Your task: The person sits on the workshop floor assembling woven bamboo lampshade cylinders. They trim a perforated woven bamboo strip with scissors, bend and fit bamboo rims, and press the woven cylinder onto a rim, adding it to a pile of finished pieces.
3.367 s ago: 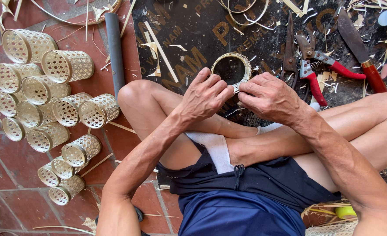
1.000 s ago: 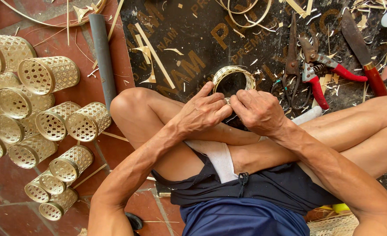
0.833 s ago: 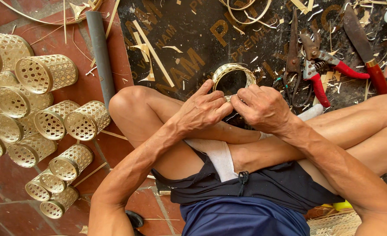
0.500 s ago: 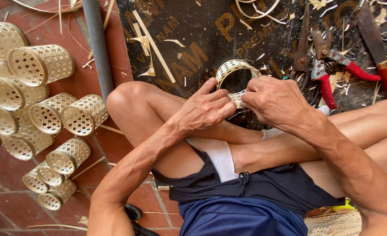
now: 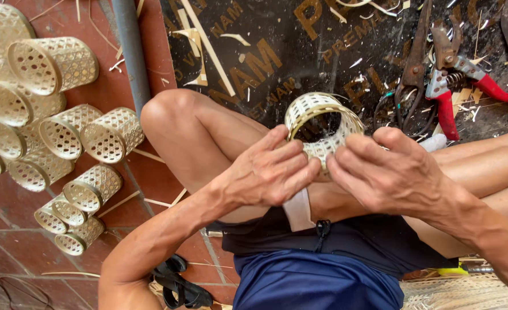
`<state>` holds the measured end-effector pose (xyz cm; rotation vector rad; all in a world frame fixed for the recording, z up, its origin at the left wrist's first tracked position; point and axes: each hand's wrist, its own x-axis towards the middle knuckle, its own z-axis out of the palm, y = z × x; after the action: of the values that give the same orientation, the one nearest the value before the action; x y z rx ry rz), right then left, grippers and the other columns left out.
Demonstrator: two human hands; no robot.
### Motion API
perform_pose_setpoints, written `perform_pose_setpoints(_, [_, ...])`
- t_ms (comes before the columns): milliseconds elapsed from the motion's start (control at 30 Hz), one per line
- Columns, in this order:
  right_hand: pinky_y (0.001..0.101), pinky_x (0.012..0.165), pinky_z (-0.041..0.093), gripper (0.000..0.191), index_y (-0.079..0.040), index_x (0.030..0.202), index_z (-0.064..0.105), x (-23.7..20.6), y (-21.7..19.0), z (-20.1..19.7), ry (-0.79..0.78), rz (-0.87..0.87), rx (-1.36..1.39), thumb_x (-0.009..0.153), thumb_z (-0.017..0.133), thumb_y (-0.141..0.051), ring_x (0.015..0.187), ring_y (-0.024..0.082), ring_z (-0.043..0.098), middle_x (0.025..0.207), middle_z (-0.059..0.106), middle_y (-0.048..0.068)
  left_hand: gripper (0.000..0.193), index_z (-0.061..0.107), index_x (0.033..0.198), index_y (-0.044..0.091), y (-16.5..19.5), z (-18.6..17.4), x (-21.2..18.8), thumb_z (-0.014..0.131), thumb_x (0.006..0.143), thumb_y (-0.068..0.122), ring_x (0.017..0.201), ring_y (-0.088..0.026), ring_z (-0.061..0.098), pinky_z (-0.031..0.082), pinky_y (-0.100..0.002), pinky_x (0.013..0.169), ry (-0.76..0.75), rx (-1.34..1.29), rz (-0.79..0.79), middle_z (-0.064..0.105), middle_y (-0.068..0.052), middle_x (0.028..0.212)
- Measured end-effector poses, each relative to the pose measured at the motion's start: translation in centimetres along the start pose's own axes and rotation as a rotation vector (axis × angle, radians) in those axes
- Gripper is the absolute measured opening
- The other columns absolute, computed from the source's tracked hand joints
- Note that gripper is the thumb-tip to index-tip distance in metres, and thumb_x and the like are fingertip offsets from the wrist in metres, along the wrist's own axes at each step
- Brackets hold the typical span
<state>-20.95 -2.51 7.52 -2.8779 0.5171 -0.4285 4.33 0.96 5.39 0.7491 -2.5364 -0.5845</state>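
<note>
Beside left hand (image 5: 271, 172): woven cylinders (image 5: 53, 123); pruners (image 5: 460, 80) beyond, perhaps scissors.

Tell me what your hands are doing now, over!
Left hand and right hand both gripping the small pale woven cane cylinder over the knees. Finished woven cylinders piled left. Red-handled pruning shears on the dark mat, clear of the hands.
</note>
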Motion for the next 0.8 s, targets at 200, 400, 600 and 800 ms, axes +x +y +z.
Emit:
perform_pose_setpoints(200, [0.039, 0.081, 0.048, 0.029, 0.003, 0.091, 0.073, -0.6, -3.2, -4.4, 0.021, -0.181, 0.164, 0.071, 0.069, -0.018, 0.084, 0.024, 0.065, 0.081, 0.066, 0.007, 0.032, 0.066, 0.111, -0.001, 6.1, -4.5, -0.7, 0.066, 0.088, 0.021, 0.097, -0.02, 0.06, 0.044, -0.041, 0.093, -0.041, -0.005, 0.063, 0.064, -0.006, 0.106])
perform_pose_setpoints(400, [0.0371, 0.084, 0.047, 0.023, -0.001, 0.088, 0.07, -1.8, -6.7, -6.1, 0.082, -0.287, 0.096, 0.072, 0.067, -0.017, 0.081, 0.023, 0.064, 0.08, 0.062, 0.005, 0.027, 0.067, 0.101, -0.001, 10.2, -5.5, -2.4, 0.066, 0.085, 0.021, 0.096, -0.018, 0.059, 0.039, -0.044, 0.093, 0.05, 0.083, 0.114, 0.059, -0.004, 0.095])
perform_pose_setpoints(600, [0.0337, 0.079, 0.044, 0.024, -0.002, 0.087, 0.072, -3.0, -8.6, -5.2, 0.11, -0.267, 0.12, 0.07, 0.068, -0.019, 0.083, 0.021, 0.065, 0.079, 0.062, 0.002, 0.027, 0.067, 0.106, 0.0, 12.5, -4.0, -4.1, 0.066, 0.085, 0.017, 0.1, -0.019, 0.062, 0.04, -0.044, 0.093, 0.081, 0.11, 0.037, 0.06, -0.004, 0.097])
perform_pose_setpoints(800, [0.0387, 0.082, 0.048, 0.021, -0.002, 0.086, 0.071, -2.0, -9.5, -0.6, 0.115, -0.142, 0.266, 0.072, 0.072, -0.016, 0.085, 0.023, 0.066, 0.079, 0.062, 0.004, 0.03, 0.067, 0.116, 0.003, 13.5, -0.8, -5.6, 0.065, 0.091, 0.019, 0.091, -0.018, 0.057, 0.042, -0.044, 0.086, 0.029, 0.031, -0.272, 0.054, -0.002, 0.089])
